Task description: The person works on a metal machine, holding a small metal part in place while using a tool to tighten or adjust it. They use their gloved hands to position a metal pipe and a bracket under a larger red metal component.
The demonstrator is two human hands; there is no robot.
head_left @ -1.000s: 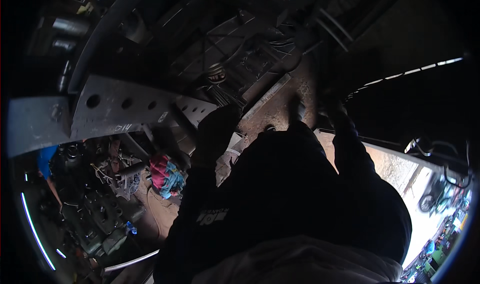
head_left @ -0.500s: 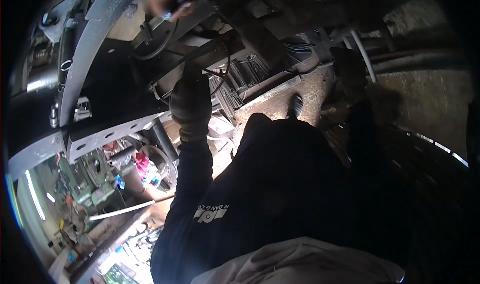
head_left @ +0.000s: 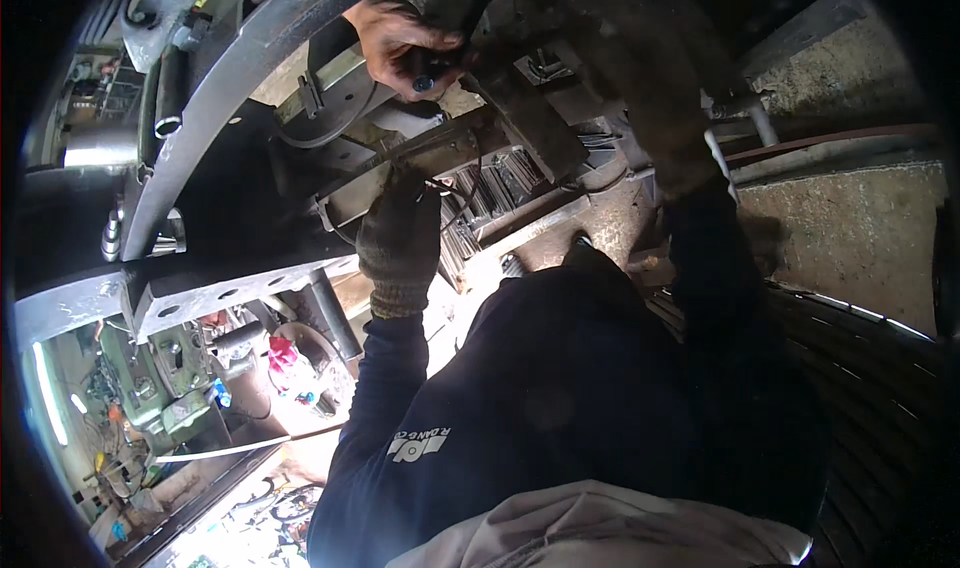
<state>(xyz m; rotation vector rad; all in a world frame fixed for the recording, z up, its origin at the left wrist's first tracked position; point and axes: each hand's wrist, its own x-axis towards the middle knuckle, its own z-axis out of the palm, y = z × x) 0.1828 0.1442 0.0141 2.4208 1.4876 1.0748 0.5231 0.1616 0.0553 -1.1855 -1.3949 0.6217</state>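
My left hand (head_left: 400, 238) wears a grey knitted glove with a yellowish cuff. Its fingers curl at the lower side of a flat steel bar (head_left: 362, 190), beside a thin dark cable (head_left: 477, 173). What lies inside those fingers is hidden. My right hand (head_left: 682, 133), in a dark glove, reaches up into shadow by the metal frame on the right. Blur and darkness hide its fingers. Beyond the bar, a co-worker's bare hand (head_left: 395, 43) grips a dark tool with a round end (head_left: 424, 84).
A curved steel beam (head_left: 215, 108) rises at left above a drilled steel plate (head_left: 235, 296). Several thin rods (head_left: 500, 190) lie bundled beyond my feet. A green machine (head_left: 150, 378) stands lower left, near a pink cloth (head_left: 285, 356). A pale slab (head_left: 850, 223) is at right.
The view has shifted, and my left hand appears slightly lower and further right. My right hand reaches further up. The co-worker's hand shows more fully, around the dark tool.
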